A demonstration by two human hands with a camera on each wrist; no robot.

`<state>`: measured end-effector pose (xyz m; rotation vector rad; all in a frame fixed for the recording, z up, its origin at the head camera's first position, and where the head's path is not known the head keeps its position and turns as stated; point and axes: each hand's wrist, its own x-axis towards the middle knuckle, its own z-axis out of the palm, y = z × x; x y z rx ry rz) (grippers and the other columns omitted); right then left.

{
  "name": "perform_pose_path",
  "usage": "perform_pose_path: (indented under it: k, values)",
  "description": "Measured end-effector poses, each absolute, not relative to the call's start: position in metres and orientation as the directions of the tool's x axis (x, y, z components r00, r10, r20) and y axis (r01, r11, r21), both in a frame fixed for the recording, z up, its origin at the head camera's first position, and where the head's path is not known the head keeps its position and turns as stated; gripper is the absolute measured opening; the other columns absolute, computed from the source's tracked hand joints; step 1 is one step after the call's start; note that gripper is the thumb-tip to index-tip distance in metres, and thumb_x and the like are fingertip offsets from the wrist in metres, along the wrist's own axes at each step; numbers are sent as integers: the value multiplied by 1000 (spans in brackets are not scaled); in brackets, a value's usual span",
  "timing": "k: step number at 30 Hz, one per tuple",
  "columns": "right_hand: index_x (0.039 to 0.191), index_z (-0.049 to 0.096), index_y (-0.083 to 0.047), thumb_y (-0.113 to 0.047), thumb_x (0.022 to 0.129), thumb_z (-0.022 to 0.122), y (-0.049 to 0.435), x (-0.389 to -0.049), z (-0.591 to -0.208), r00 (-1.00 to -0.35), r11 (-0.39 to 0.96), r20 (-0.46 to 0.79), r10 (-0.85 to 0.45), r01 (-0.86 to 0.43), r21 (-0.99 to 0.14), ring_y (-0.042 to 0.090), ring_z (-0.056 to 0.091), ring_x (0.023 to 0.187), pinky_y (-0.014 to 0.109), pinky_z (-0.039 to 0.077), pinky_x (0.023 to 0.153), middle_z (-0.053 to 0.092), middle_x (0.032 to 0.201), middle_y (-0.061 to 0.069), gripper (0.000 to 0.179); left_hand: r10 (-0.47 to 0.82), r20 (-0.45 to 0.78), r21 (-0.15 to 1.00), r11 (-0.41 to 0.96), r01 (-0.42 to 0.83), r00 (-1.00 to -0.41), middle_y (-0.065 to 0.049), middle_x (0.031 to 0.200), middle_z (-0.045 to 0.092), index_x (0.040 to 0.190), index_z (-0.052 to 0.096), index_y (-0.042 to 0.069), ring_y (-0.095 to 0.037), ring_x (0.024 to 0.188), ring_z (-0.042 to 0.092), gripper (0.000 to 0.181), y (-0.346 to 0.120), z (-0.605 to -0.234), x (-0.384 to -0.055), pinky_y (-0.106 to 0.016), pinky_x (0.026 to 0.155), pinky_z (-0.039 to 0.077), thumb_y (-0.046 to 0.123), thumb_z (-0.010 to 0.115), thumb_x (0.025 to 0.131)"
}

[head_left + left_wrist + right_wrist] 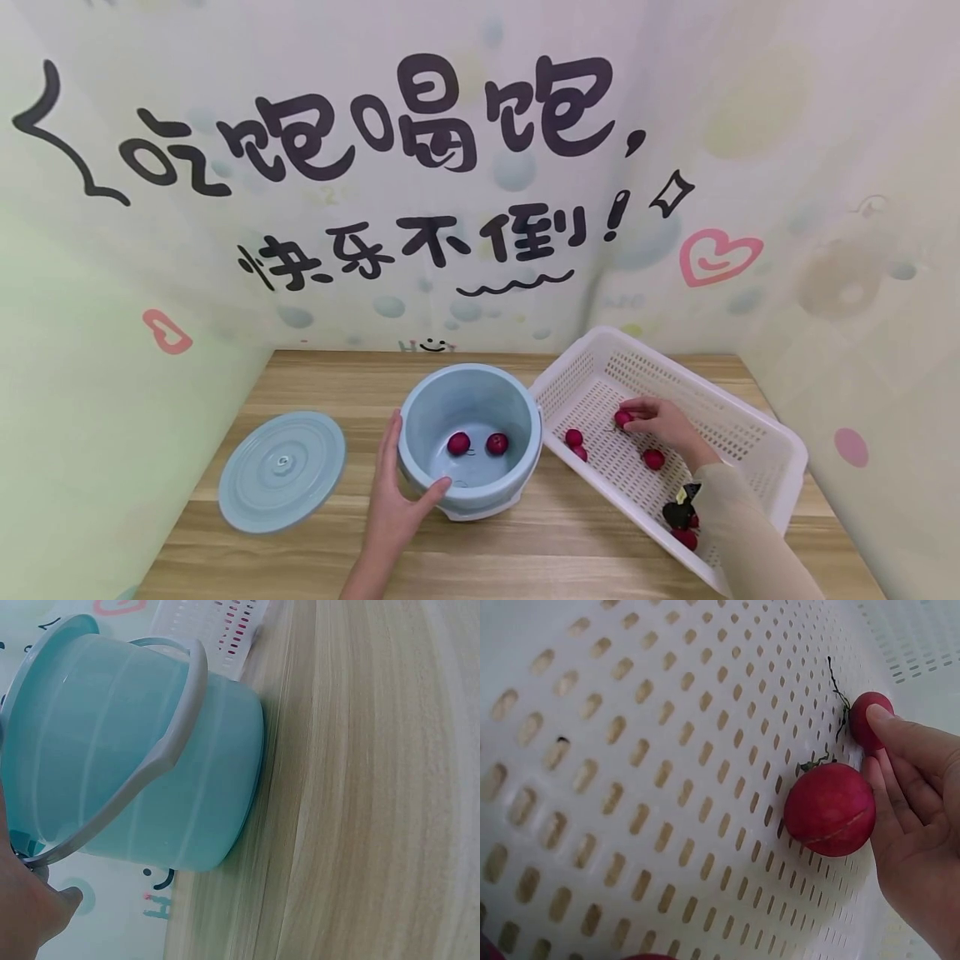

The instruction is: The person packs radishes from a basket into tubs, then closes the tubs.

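Note:
My left hand (393,504) holds the light blue bucket (468,392) at its left side, thumb over the near rim and fingers along the outer wall. Two red radishes (459,443) lie on the bucket's floor. In the white basket (750,429), my right hand (663,421) pinches a small radish (862,724) between thumb and fingers; thin green stems trail from it in the right wrist view. A larger radish (829,810) with a pale crack sits just beside those fingers. The bucket's grey handle (174,739) hangs down along its outer wall.
Left of the bucket, a round blue lid (281,471) lies flat on the wooden table (570,558). More radishes (573,437) rest at the basket's left side and near corner. A black object (678,514) is by the right wrist. A printed wall (360,325) stands behind.

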<state>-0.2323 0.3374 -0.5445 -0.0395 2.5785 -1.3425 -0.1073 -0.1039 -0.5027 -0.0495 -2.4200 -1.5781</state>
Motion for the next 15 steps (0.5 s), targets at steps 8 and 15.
perform_pose_path:
  k: [8, 15]
  values:
    - [122, 65, 6, -11, 89, 73, 332, -230, -538, -977, 601, -187, -100, 90, -794, 13, 65, 93, 22, 51, 78, 71, 113, 23, 38, -106, 228, 898, 407, 167, -968, 0, 168, 18, 160, 19, 26, -32, 154, 20, 107, -104, -502, -107, -66, 119, 26, 34, 86, 77]
    - [121, 68, 0, -15, 89, 74, 330, -232, -537, -979, 616, -194, -64, 114, -779, 15, 65, 94, 24, 52, 82, 72, 114, 19, 36, -106, 234, 899, 402, 174, -966, 0, 168, 19, 160, 19, 27, -32, 154, 21, 108, -104, -503, -106, -65, 119, 26, 33, 86, 77]
